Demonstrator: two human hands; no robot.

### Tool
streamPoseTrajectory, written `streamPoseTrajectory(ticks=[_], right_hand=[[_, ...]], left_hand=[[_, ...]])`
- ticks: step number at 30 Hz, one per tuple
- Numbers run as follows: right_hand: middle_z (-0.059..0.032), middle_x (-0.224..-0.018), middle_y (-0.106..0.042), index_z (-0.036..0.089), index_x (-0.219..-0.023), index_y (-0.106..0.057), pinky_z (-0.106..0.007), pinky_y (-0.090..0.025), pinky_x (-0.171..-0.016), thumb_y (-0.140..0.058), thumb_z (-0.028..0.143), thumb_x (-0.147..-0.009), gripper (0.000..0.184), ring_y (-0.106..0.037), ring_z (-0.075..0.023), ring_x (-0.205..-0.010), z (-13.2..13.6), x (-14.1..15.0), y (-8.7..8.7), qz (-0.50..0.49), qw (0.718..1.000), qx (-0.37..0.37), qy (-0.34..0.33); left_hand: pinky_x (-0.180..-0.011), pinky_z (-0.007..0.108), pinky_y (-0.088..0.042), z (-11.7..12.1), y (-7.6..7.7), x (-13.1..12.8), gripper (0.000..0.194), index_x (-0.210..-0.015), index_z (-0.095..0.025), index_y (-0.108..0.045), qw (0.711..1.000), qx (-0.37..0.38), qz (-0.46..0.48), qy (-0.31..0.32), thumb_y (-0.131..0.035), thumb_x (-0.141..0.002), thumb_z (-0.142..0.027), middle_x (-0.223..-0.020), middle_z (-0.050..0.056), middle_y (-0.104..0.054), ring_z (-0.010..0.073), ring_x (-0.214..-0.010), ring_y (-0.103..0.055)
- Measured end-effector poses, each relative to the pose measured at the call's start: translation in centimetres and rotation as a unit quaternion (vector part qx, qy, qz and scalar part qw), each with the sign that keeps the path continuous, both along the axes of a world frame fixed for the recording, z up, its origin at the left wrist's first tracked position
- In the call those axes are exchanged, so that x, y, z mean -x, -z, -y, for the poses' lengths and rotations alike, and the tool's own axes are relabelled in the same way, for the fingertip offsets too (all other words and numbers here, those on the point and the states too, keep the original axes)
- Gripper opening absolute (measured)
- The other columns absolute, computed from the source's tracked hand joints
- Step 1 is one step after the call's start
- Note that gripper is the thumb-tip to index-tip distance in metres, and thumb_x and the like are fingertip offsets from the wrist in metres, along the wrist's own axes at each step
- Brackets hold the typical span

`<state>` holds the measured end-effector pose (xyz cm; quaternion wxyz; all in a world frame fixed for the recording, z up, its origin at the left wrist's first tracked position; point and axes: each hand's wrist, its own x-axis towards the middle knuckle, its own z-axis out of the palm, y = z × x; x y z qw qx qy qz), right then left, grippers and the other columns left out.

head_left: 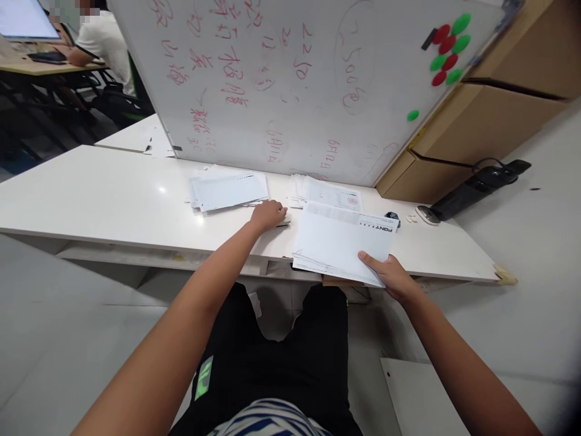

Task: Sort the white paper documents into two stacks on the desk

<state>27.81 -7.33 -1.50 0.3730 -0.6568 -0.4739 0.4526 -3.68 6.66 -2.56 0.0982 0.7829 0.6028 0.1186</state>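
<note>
My right hand [391, 274] grips the lower right edge of white printed sheets [338, 239], thumb on top and fingers hidden beneath. The sheets lie partly over the table's front edge and bear a dark letterhead. My left hand [269, 215] is closed on the tabletop, over a small flat object [284, 223] whose end shows at the fingers; its kind I cannot make out. Just left of that hand is a loose paper pile [233, 191]. Behind the held sheets lies another pile [334, 195], its top sheet marked with a red round stamp.
A whiteboard [290, 91] with red writing and magnets stands along the back of the white table [113, 194]. Cardboard boxes [490, 121] are stacked at the right, beside a black cylindrical object [476, 191]. A person [106, 45] sits at a desk at far left.
</note>
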Motion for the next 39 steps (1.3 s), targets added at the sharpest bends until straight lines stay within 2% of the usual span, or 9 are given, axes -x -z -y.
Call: streamPoseTrajectory(ticks=[5, 10, 15, 19, 23, 27, 30, 33, 39], right_hand=[[-0.0098, -0.124, -0.063, 0.020, -0.119, -0.057, -0.041, -0.046, -0.103, -0.074, 0.050, -0.069, 0.061, -0.056, -0.0271, -0.118, -2.2, 1.5, 0.0, 0.004, 0.998, -0.053, -0.016], [-0.0092, -0.119, -0.065, 0.022, -0.124, -0.054, -0.039, -0.049, -0.101, -0.072, 0.052, -0.070, 0.065, -0.057, -0.0255, -0.118, -6.5, 5.1, -2.7, -0.005, 0.991, -0.125, -0.037], [-0.0095, -0.117, -0.066, 0.018, -0.116, -0.058, -0.038, -0.052, -0.095, -0.074, 0.042, -0.070, 0.054, -0.060, -0.0246, -0.111, -14.3, 14.0, -5.8, -0.081, 0.977, -0.144, -0.134], [-0.0099, -0.107, -0.069, 0.015, -0.106, -0.062, -0.038, -0.054, -0.086, -0.074, 0.030, -0.069, 0.041, -0.066, -0.0223, -0.094, -20.5, 22.9, -5.4, -0.126, 0.963, -0.108, -0.214], [-0.0133, -0.111, -0.067, 0.012, -0.107, -0.060, -0.039, -0.050, -0.087, -0.070, 0.027, -0.073, 0.039, -0.064, -0.0243, -0.098, -23.2, 28.8, -3.4, 0.118, 0.957, -0.074, -0.253], [-0.0219, -0.120, -0.059, 0.010, -0.129, -0.045, -0.050, -0.042, -0.094, -0.074, 0.025, -0.070, 0.068, -0.054, -0.0341, -0.113, -23.1, 31.3, -2.4, 0.432, 0.861, -0.054, -0.263], [-0.0264, -0.134, -0.045, 0.011, -0.142, -0.026, -0.060, -0.034, -0.096, -0.075, 0.036, -0.069, 0.092, -0.043, -0.0404, -0.122, -22.9, 31.8, -2.6, 0.513, 0.824, -0.064, -0.233], [-0.0254, -0.146, -0.029, 0.013, -0.146, -0.019, -0.063, -0.027, -0.100, -0.069, 0.048, -0.072, 0.096, -0.032, -0.0424, -0.130, -22.9, 30.0, -2.9, 0.519, 0.820, -0.115, -0.211], [-0.0152, -0.147, -0.034, 0.015, -0.138, -0.039, -0.048, -0.025, -0.109, -0.039, 0.037, -0.092, 0.051, -0.029, -0.0297, -0.135, -21.1, 15.6, -1.4, 0.469, 0.816, -0.289, -0.175]], left_hand=[[-0.082, 0.038, -0.045, -0.1, 0.4, 0.2, 0.045, -0.100, -0.018, -0.066, 1.000, -0.008, 0.008, -0.001, -0.029, -0.093, -0.042, -0.109, 0.011, -0.065, 0.0282, -0.103, -0.056], [-0.086, 0.040, -0.043, 0.0, 0.4, 0.4, 0.035, -0.110, -0.016, -0.062, 1.000, 0.004, 0.014, 0.008, -0.045, -0.087, -0.036, -0.115, 0.013, -0.063, 0.0312, -0.107, -0.055], [-0.092, 0.042, -0.040, -0.5, 0.5, 0.1, 0.045, -0.113, -0.017, -0.062, 0.999, 0.040, 0.019, -0.009, -0.032, -0.092, -0.044, -0.122, 0.013, -0.060, 0.0311, -0.115, -0.050], [-0.091, 0.044, -0.041, -0.6, 0.6, 0.1, 0.047, -0.111, -0.015, -0.062, 1.000, 0.020, 0.015, -0.002, -0.029, -0.093, -0.043, -0.120, 0.015, -0.060, 0.0314, -0.114, -0.051], [-0.097, 0.047, -0.038, -0.4, 0.6, 0.1, 0.044, -0.123, -0.015, -0.056, 1.000, 0.008, 0.003, 0.011, -0.036, -0.092, -0.039, -0.126, 0.016, -0.057, 0.0340, -0.117, -0.049], [-0.110, 0.045, -0.025, -0.3, 0.4, 0.4, 0.051, -0.135, -0.017, -0.045, 0.998, 0.005, -0.037, 0.051, -0.049, -0.087, -0.034, -0.142, 0.012, -0.045, 0.0349, -0.132, -0.035], [-0.111, 0.046, -0.023, -0.2, 0.3, 0.6, 0.053, -0.139, -0.019, -0.040, 0.999, 0.005, -0.025, 0.042, -0.048, -0.089, -0.035, -0.147, 0.011, -0.039, 0.0333, -0.136, -0.028], [-0.104, 0.047, -0.032, -0.3, 0.3, 0.5, 0.053, -0.139, -0.017, -0.040, 0.999, -0.007, -0.005, 0.032, -0.042, -0.091, -0.038, -0.142, 0.014, -0.045, 0.0336, -0.131, -0.037], [-0.087, 0.042, -0.043, -0.5, 0.8, 0.0, 0.042, -0.105, -0.015, -0.066, 1.000, -0.024, 0.002, 0.002, -0.032, -0.092, -0.036, -0.111, 0.014, -0.063, 0.0303, -0.106, -0.055]])
